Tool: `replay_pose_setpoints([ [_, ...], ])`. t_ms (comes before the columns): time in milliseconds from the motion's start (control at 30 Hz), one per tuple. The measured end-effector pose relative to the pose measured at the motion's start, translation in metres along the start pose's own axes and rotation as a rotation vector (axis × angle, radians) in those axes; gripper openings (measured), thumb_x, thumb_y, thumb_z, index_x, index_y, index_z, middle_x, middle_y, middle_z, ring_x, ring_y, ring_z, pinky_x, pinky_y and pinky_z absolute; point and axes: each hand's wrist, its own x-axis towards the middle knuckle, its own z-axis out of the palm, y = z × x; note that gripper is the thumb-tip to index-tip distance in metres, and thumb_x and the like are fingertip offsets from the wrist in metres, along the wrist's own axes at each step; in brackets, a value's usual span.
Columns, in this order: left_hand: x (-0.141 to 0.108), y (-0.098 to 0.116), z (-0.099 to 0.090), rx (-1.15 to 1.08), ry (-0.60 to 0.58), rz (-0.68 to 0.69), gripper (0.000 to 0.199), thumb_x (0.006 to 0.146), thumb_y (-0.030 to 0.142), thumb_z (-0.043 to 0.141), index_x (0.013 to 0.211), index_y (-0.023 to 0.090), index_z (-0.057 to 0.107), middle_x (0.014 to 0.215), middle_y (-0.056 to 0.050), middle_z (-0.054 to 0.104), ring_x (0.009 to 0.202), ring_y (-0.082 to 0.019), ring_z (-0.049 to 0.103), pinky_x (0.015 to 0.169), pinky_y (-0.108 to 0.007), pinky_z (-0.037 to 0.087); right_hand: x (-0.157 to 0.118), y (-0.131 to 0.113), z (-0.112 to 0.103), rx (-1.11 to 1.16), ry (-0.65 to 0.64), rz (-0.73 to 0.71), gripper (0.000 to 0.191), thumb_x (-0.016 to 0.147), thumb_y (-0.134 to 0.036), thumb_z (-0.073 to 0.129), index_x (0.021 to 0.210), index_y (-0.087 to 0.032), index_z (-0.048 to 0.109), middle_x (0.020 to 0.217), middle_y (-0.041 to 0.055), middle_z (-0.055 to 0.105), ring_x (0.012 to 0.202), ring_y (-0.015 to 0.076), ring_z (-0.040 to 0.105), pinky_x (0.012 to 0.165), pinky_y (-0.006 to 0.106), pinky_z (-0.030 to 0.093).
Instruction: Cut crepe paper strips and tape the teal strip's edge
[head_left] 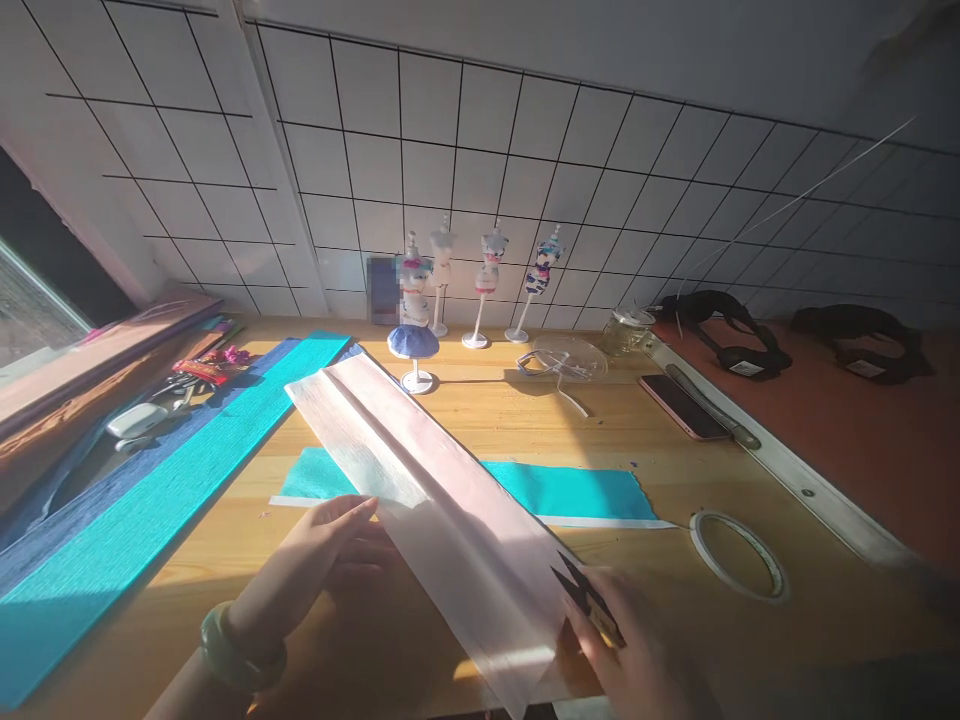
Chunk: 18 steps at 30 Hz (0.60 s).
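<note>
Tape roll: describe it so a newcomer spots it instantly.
On the wooden table, look right of the folded pale pink crepe paper that both hands hold. The thin white ring of tape lies flat just past the teal strip, the only hoop there.

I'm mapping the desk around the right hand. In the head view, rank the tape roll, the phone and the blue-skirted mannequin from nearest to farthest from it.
From the right hand, at the bottom right:
1. Tape roll, lying flat just up and to the right.
2. Phone, farther back on the right.
3. Blue-skirted mannequin, far back and to the left, near the tiled wall.
</note>
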Motion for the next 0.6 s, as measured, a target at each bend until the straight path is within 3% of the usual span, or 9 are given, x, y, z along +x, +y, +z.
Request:
replay_pose_setpoints([
  [100, 0.008, 0.0, -0.007, 0.013, 0.059, 0.066, 0.042, 0.066, 0.045, 0.066, 0.094, 0.016, 0.053, 0.084, -0.009, 0.068, 0.065, -0.02, 0.066, 0.056, -0.026, 0.052, 0.021, 0.017, -0.003, -0.051, -0.071, 0.119, 0.022, 0.082, -0.036, 0.046, 0.096, -0.023, 0.057, 0.09, 0.0063, 0.066, 0.078, 0.0209, 0.065, 0.061, 0.028, 0.051],
  [200, 0.016, -0.005, -0.013, 0.071, 0.183, 0.226, 0.046, 0.064, 0.041, 0.064, 0.1, 0.02, 0.045, 0.086, -0.008, 0.067, 0.063, -0.021, 0.065, 0.055, -0.033, 0.054, 0.034, 0.025, 0.003, -0.037, -0.224, 0.273, 0.024, 0.078, -0.037, 0.047, 0.093, -0.023, 0.059, 0.084, 0.0057, 0.067, 0.074, 0.023, 0.064, 0.059, 0.03, 0.048],
  [333, 0.028, -0.008, -0.027, 0.231, 0.294, 0.384, 0.062, 0.064, 0.037, 0.059, 0.119, 0.023, 0.033, 0.097, -0.008, 0.063, 0.058, -0.018, 0.061, 0.045, -0.029, 0.049, 0.038, 0.027, 0.009, 0.109, -0.403, 0.399, 0.026, 0.076, -0.037, 0.047, 0.094, -0.023, 0.059, 0.08, 0.0045, 0.068, 0.073, 0.0233, 0.063, 0.061, 0.029, 0.044],
  [400, 0.032, -0.005, -0.033, 0.385, 0.309, 0.411, 0.062, 0.066, 0.035, 0.054, 0.124, 0.023, 0.036, 0.099, -0.008, 0.064, 0.057, -0.017, 0.06, 0.044, -0.028, 0.047, 0.041, 0.021, 0.005, 0.181, -0.452, 0.414, 0.023, 0.076, -0.036, 0.047, 0.089, -0.022, 0.059, 0.079, 0.0037, 0.066, 0.074, 0.0227, 0.061, 0.062, 0.029, 0.042],
  [533, 0.034, 0.005, -0.038, 0.648, 0.401, 0.422, 0.04, 0.067, 0.033, 0.055, 0.103, 0.018, 0.064, 0.056, -0.002, 0.062, 0.043, -0.017, 0.053, 0.044, -0.028, 0.041, 0.06, -0.006, -0.023, 0.363, -0.596, 0.437, 0.021, 0.079, -0.036, 0.047, 0.07, -0.019, 0.055, 0.064, -0.0003, 0.057, 0.064, 0.0174, 0.053, 0.058, 0.027, 0.038],
  [600, 0.031, 0.01, -0.036, 0.719, 0.459, 0.46, 0.034, 0.069, 0.034, 0.056, 0.097, 0.019, 0.068, 0.045, 0.0, 0.056, 0.042, -0.017, 0.051, 0.046, -0.028, 0.038, 0.072, -0.019, -0.044, 0.568, -0.613, 0.425, 0.02, 0.079, -0.037, 0.049, 0.074, -0.019, 0.056, 0.07, -0.0009, 0.057, 0.07, 0.016, 0.052, 0.061, 0.025, 0.04],
])
